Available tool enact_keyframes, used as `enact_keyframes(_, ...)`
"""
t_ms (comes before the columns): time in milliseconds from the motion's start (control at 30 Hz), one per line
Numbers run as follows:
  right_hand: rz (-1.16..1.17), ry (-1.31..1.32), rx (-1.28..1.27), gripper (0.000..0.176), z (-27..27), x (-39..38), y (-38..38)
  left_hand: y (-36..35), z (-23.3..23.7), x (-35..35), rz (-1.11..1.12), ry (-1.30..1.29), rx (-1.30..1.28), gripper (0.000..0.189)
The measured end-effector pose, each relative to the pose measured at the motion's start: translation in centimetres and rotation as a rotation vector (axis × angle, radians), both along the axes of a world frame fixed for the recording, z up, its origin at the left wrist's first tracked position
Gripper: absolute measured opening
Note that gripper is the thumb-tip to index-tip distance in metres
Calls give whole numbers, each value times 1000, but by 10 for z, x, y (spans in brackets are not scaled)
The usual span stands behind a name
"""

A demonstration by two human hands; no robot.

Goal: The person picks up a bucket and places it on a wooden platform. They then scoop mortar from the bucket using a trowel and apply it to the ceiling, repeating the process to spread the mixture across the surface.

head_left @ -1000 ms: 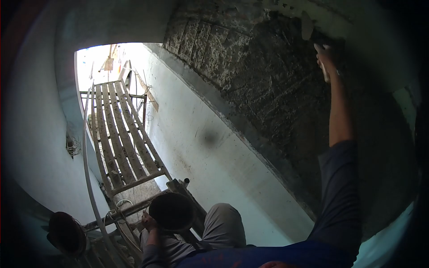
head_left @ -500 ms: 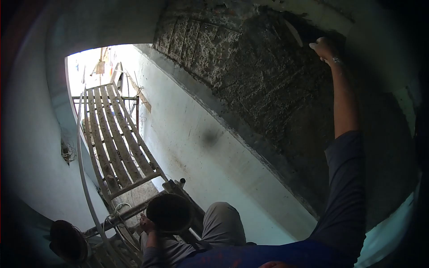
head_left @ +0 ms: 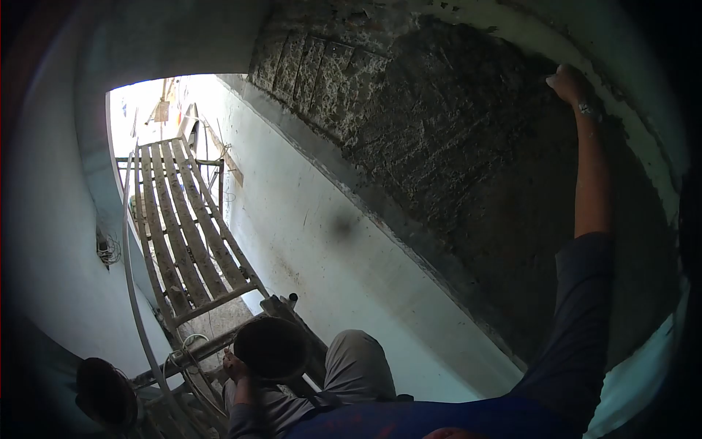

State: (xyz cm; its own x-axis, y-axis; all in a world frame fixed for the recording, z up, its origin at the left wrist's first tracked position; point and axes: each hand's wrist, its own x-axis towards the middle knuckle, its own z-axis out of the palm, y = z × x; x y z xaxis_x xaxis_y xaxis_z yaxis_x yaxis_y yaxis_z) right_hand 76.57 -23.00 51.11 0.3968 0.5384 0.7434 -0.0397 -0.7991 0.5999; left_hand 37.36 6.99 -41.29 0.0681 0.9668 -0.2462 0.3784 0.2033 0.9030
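Note:
My right hand (head_left: 569,84) is raised at the upper right, closed on what looks like a plastering trowel. Its blade blends into the dark mortar and is hard to make out. Rough wet mortar (head_left: 431,139) covers the surface beside that hand, ridged toward the left and smoother near my arm. Low in the view, my left hand (head_left: 235,366) is curled at the left side of a dark round bucket (head_left: 272,349), apparently gripping its rim. The bucket is close to my bent knee, and its inside is too dark to see.
A slatted plank platform (head_left: 186,227) stretches toward the bright opening. Metal scaffold tubing (head_left: 219,346) and a long pale pole (head_left: 136,293) stand near my left side. Another dark bucket (head_left: 107,394) is at lower left. Loose wires (head_left: 110,250) stick out of the left wall.
My right hand has moved right and slightly down along the mortar. The trowel's pale blade edge, visible earlier, no longer stands out. My left hand stays at the bucket.

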Motion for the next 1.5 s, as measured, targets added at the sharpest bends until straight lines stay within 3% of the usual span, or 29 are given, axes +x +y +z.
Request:
enact_keyframes(100,74,-172,100,36,-8,-14,-5,1,-3,0,14,7,-7,58)
enact_keyframes(200,452,-48,309,34,-30,-50,0,5,-16,1,-4,18,23,57)
enact_keyframes(300,748,590,704,31,-59,-94,21,3,-18,0,0,-5,25,57)
enact_keyframes(433,874,1090,838,31,-66,-65,18,0,2,-1,-10,-111,-92,57)
enact_keyframes(467,683,1007,814,35,-59,-44,11,0,-4,0,-3,-61,-69,57)
enact_keyframes(567,733,649,990,33,-66,-25,-9,5,-21,3,23,-1,-27,57)
enact_keyframes(700,619,504,944,35,-66,-39,-26,2,-2,0,27,-38,-29,57)
enact_keyframes(833,625,497,909,58,-96,-41,-2,5,-18,4,45,-28,12,57)
enact_keyframes(867,555,542,875,72,-106,-45,9,4,-21,2,38,-44,-5,57)
enact_keyframes(900,566,481,852,63,-121,-38,23,4,-18,2,32,-62,-21,57)
enact_keyframes(933,444,663,749,65,-119,-29,33,4,-16,2,26,-82,-36,57)
enact_keyframes(1000,540,739,761,64,-145,-11,63,5,-24,2,18,-64,-24,56)
enact_keyframes(1033,602,739,783,40,-157,-6,81,6,-28,2,16,-57,-18,56)
enact_keyframes(1167,473,628,634,58,-180,35,136,5,-31,4,35,-72,-56,56)
enact_keyframes(1233,454,559,590,56,-188,70,144,4,-22,2,11,-38,-19,55)
enact_keyframes(1367,385,512,606,54,-182,93,121,10,-52,4,-64,96,106,53)
enact_keyframes(1400,367,668,725,54,-178,62,116,9,-57,5,-65,108,153,52)
enact_keyframes(1433,364,605,690,54,-178,62,108,8,-61,5,-66,120,199,51)
enact_keyframes(1500,368,492,621,55,-173,65,84,5,-35,4,-39,38,83,51)
